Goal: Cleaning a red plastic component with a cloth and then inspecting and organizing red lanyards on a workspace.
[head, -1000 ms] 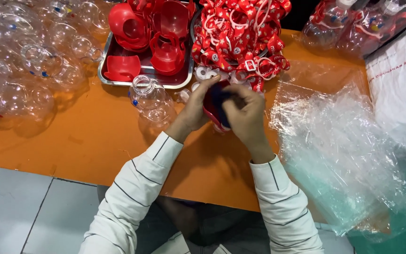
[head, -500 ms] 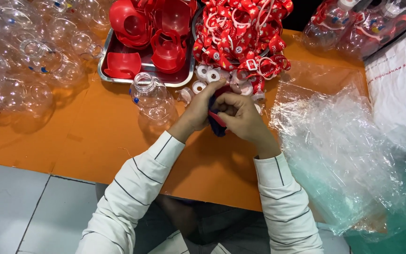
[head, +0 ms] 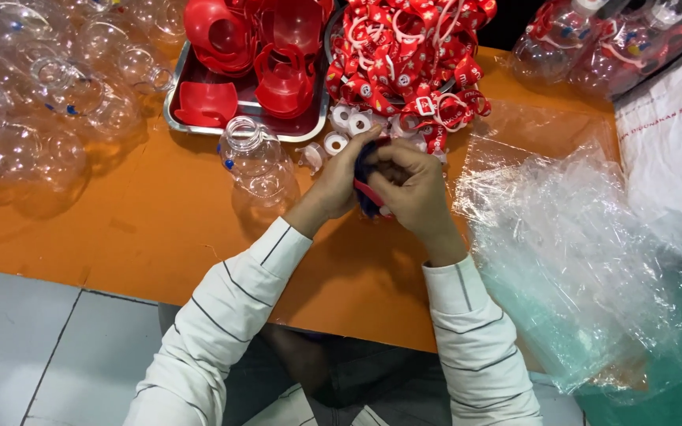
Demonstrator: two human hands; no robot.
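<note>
Over the orange table (head: 144, 229) my left hand (head: 339, 180) and my right hand (head: 410, 189) are pressed together around a small dark blue and red part (head: 367, 197). Most of that part is hidden by my fingers. Both hands grip it, fingers curled. A clear round plastic bottle (head: 256, 162) stands just left of my left hand. Several small white caps (head: 349, 126) lie on the table just beyond my fingers.
A metal tray (head: 199, 126) holds red plastic pieces (head: 282, 79) at the back. A heap of red patterned straps (head: 412, 55) lies behind my hands. Many clear bottles (head: 33, 102) crowd the left. Clear plastic bags (head: 578, 252) pile up on the right.
My hands have closed tighter around the small part and shifted slightly toward me; the right hand's fingers have turned over it. Everything else stays put.
</note>
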